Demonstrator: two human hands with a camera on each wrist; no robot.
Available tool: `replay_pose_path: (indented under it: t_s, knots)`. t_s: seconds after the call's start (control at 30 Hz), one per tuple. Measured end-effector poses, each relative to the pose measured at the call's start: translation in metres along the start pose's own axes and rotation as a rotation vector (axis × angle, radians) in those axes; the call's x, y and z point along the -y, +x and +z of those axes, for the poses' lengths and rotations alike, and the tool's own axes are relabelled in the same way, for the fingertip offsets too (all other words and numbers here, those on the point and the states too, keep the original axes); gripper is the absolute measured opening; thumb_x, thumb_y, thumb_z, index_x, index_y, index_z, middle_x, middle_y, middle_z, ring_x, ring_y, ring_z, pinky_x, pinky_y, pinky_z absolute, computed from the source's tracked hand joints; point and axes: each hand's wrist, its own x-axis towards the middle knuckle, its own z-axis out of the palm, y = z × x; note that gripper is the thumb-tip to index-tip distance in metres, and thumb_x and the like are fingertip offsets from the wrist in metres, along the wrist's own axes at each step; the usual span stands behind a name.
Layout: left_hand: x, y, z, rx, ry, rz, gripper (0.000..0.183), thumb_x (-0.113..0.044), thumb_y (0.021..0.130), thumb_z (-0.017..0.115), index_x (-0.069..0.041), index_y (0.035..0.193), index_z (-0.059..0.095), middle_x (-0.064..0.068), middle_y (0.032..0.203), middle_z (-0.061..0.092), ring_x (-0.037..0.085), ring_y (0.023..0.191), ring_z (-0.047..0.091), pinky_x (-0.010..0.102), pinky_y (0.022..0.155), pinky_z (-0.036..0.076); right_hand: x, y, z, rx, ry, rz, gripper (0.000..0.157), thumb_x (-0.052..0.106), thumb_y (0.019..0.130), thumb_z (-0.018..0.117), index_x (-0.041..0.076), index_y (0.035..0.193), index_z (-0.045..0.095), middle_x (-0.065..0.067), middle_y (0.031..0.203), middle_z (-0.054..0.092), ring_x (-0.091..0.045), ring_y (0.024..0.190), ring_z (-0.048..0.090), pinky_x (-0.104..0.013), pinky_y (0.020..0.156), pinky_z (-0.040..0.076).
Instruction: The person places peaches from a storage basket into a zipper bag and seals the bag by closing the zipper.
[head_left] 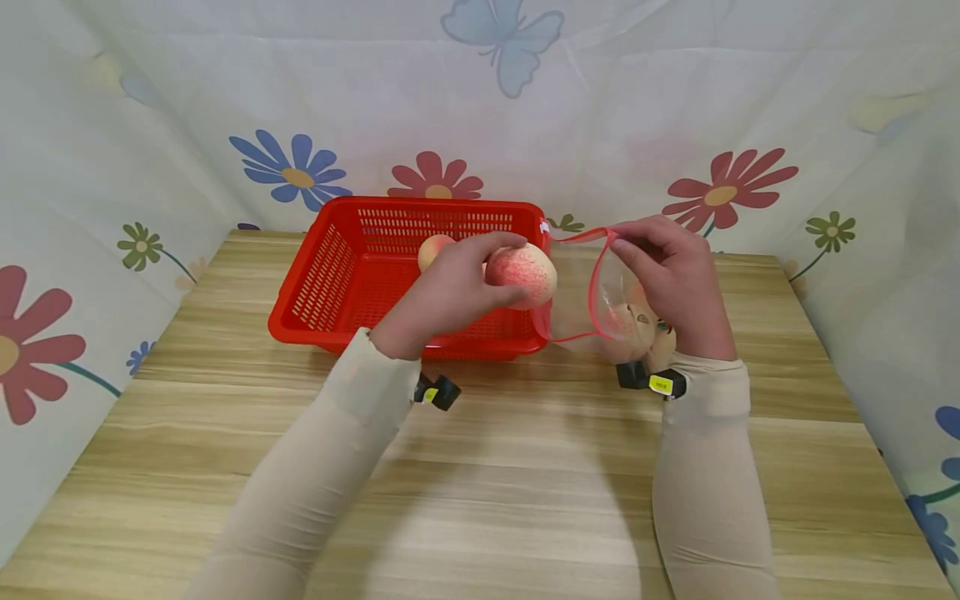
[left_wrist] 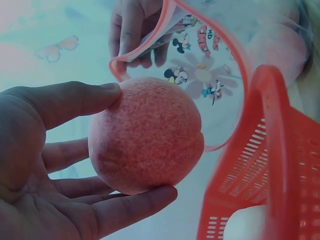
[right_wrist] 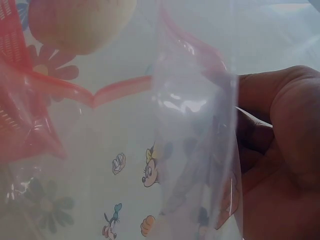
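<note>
My left hand (head_left: pixel 457 283) grips a pink-and-cream peach (head_left: pixel 522 275) over the right end of a red plastic basket (head_left: pixel 300 333). In the left wrist view, thumb and fingers spread round the peach (left_wrist: pixel 146 135), close to the mouth of a clear bag. The right hand (head_left: pixel 670 271) pinches the red-edged rim of this clear plastic bag (head_left: pixel 573 287), which stands open beside the basket. Cartoon figures are printed on the bag (right_wrist: pixel 120 135). More peaches (head_left: pixel 628 329) lie inside it, partly hidden by the right wrist. Another peach (head_left: pixel 435 250) sits in the basket, behind the left hand.
Basket and bag stand on a wood-grain table (head_left: pixel 495 467). A white curtain (head_left: pixel 600 108) with printed flowers and a butterfly hangs behind the table and along both sides. Small black wrist devices (head_left: pixel 437 392) hang under the cuffs.
</note>
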Motion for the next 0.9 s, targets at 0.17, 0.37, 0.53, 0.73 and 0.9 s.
replay_pose_path:
  t_s: [0.17,0.37,0.53,0.73,0.9]
  knots:
    - [0.001,0.0,0.007,-0.021,-0.001,0.047,0.062,-0.031,0.083,0.076,-0.021,0.139,0.05,-0.005,0.138,0.053,0.015,0.122,0.05,0.034,0.099,0.05,0.0,0.0,0.0,0.001,0.006,0.003,0.026,0.02,0.091,0.066,0.007,0.114,0.071,0.015,0.097,0.063,-0.007,0.085,0.061,-0.013,0.076,0.05]
    - [0.0,0.0,0.013,-0.04,0.008,0.08,0.063,-0.031,0.083,0.076,-0.02,0.139,0.05,-0.003,0.138,0.052,0.016,0.124,0.049,0.032,0.098,0.051,0.0,0.0,0.0,0.0,0.002,0.003,0.026,0.02,0.091,0.066,0.007,0.113,0.071,0.015,0.097,0.063,-0.007,0.085,0.061,-0.013,0.076,0.05]
    - [0.002,0.002,0.019,-0.072,0.026,0.13,0.061,-0.031,0.084,0.076,-0.017,0.138,0.051,-0.001,0.137,0.053,0.016,0.124,0.048,0.032,0.101,0.049,0.0,0.0,0.0,0.004,-0.003,0.006,0.026,0.02,0.091,0.066,0.008,0.114,0.071,0.011,0.099,0.065,-0.007,0.085,0.061,-0.012,0.077,0.05]
    - [0.004,0.003,0.025,-0.099,0.023,0.187,0.06,-0.029,0.084,0.075,-0.015,0.137,0.053,0.0,0.138,0.054,0.017,0.128,0.047,0.031,0.103,0.047,0.0,0.0,0.001,0.0,-0.008,0.005,0.026,0.02,0.091,0.066,0.008,0.114,0.071,0.011,0.098,0.064,-0.007,0.086,0.061,-0.012,0.077,0.05]
    - [0.005,0.005,0.03,-0.104,0.057,0.198,0.06,-0.03,0.084,0.076,-0.016,0.137,0.053,0.0,0.138,0.053,0.018,0.129,0.046,0.032,0.102,0.048,0.0,0.0,0.001,0.0,-0.003,0.004,0.026,0.02,0.091,0.066,0.008,0.113,0.072,0.011,0.098,0.065,-0.007,0.086,0.061,-0.013,0.077,0.05]
